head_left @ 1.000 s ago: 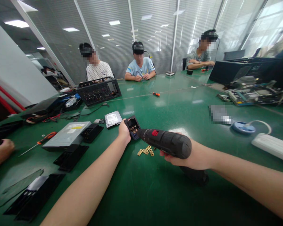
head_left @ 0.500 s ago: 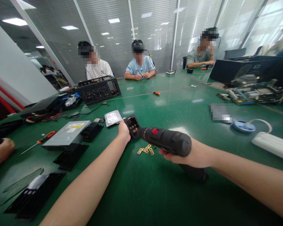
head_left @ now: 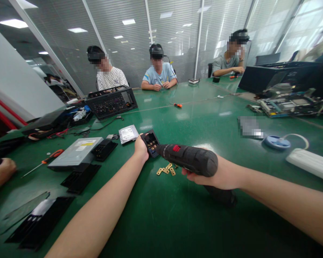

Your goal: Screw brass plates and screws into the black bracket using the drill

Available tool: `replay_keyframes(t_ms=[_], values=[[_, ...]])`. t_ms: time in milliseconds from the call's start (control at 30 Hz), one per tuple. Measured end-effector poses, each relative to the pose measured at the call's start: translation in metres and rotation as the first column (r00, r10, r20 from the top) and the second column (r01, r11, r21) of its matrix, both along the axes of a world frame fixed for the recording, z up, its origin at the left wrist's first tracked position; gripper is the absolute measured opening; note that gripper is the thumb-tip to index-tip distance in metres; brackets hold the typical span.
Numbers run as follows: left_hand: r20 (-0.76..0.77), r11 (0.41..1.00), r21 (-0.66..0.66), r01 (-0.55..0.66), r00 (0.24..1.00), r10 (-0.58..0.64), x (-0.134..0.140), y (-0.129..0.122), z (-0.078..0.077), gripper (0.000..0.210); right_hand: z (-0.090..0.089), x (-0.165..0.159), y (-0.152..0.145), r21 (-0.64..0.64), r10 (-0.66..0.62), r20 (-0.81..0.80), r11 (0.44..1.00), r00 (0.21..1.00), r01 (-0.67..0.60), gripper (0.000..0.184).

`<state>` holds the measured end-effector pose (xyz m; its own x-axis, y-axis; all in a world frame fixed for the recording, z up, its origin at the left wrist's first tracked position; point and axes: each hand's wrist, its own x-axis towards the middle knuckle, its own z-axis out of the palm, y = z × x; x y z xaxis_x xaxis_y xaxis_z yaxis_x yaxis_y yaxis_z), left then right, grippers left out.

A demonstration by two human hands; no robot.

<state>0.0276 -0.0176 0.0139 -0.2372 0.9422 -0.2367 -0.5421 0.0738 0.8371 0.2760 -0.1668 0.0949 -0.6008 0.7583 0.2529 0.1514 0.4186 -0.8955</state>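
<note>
Rightmost co-worker's arm (head_left: 241, 55) now raised; L hand (head_left: 141, 149) grips blk box (head_left: 150, 136), R hand (head_left: 226, 172) clamped on drill (head_left: 188, 157)

small black box (head_left: 151, 134) – open side tilted toward the camera, coppery metal parts (head_left: 152, 145) inside | black power drill (head_left: 188, 158) – red switch (head_left: 176, 148) on top, barrel roughly level, nose pointing left at the box, contact unclear
</note>
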Motion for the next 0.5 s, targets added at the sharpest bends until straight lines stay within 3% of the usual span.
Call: replay_keyframes(t_ms=[333,500], values=[[0.016,1.0,-0.019,-0.016,1.0,0.016,0.0003,-0.0007,0.0013,0.008,-0.0031,0.0023,0.0065,-0.084,0.003,0.053,0.997,0.999,0.002,0.014],[0.042,0.999,-0.027,-0.026,0.999,0.027,0.0005,-0.0003,0.0013,0.008,-0.0023,0.0024,0.0064,-0.036,0.013,0.057,0.999,0.998,-0.011,0.009]])
